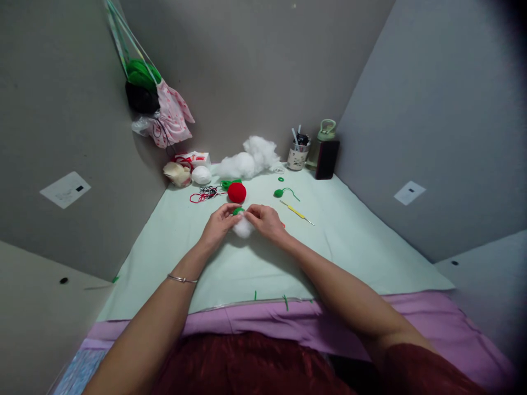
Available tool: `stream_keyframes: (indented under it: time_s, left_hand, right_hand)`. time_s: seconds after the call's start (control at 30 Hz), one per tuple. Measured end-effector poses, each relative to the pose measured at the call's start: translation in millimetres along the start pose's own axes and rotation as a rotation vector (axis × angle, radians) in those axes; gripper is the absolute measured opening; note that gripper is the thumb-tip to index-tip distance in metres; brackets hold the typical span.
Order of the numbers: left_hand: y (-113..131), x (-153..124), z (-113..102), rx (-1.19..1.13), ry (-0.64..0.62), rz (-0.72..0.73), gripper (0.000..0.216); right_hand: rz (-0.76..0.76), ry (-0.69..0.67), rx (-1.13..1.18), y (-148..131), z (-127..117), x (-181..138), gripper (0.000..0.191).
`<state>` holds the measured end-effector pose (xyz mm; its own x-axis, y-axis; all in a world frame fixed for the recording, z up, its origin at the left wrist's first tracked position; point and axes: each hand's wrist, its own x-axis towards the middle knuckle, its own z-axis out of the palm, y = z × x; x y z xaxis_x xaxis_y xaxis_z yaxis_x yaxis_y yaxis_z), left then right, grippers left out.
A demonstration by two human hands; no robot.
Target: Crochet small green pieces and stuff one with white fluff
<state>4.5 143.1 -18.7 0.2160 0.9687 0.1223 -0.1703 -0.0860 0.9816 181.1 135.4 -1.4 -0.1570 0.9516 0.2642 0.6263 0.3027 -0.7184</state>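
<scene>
My left hand [218, 225] and my right hand [266, 221] meet over the middle of the pale green table [341, 241]. Both pinch a small green crochet piece [237, 211] with a tuft of white stuffing [242, 227] hanging under it. Just beyond them lies a red crochet ball [236, 192]. A yellow-handled crochet hook [296, 212] lies to the right of my right hand. A thin bangle [181, 279] circles my left wrist.
A pile of white stuffing [251, 159], a small green piece with a tail [280, 192], tangled red and black yarn [205, 193], a pen cup [298, 153], a bottle [325, 140] and a dark box [328, 159] stand at the back. Bags [158, 109] hang on the left wall.
</scene>
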Motion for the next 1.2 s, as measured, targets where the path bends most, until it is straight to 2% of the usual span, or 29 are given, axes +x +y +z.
stream_keyframes:
  time_s: [0.23, 0.4, 0.57, 0.7, 0.8, 0.97, 1.03, 1.2]
  left_hand:
    - [-8, 2, 6, 0.006, 0.116, 0.076, 0.035]
    - [-10, 2, 10, 0.01, 0.185, 0.099, 0.029]
    - [-11, 2, 12, -0.016, 0.244, 0.083, 0.025]
    - [-9, 3, 10, -0.076, 0.243, -0.003, 0.024]
    - [-5, 5, 6, -0.141, 0.214, -0.105, 0.024]
    - [1, 9, -1, -0.232, 0.173, -0.204, 0.027]
    - [2, 8, -1, -0.252, 0.171, -0.204, 0.027]
    - [-1, 5, 3, -0.259, 0.249, -0.09, 0.034]
  right_hand:
    - [-0.084, -0.031, -0.055, -10, 5, -9, 0.017]
    - [-0.191, -0.056, -0.18, -15, 7, -16, 0.015]
    - [-0.186, -0.103, -0.231, -18, 12, -18, 0.013]
    - [-0.138, -0.127, -0.023, -17, 14, -16, 0.011]
    - [-0.11, -0.152, 0.146, -14, 7, -10, 0.018]
    - [-0.055, -0.296, 0.345, -1, -7, 0, 0.024]
    - [-0.062, -0.257, 0.271, 4, -8, 2, 0.025]
    - [-0.153, 0.096, -0.025, 2, -9, -2, 0.019]
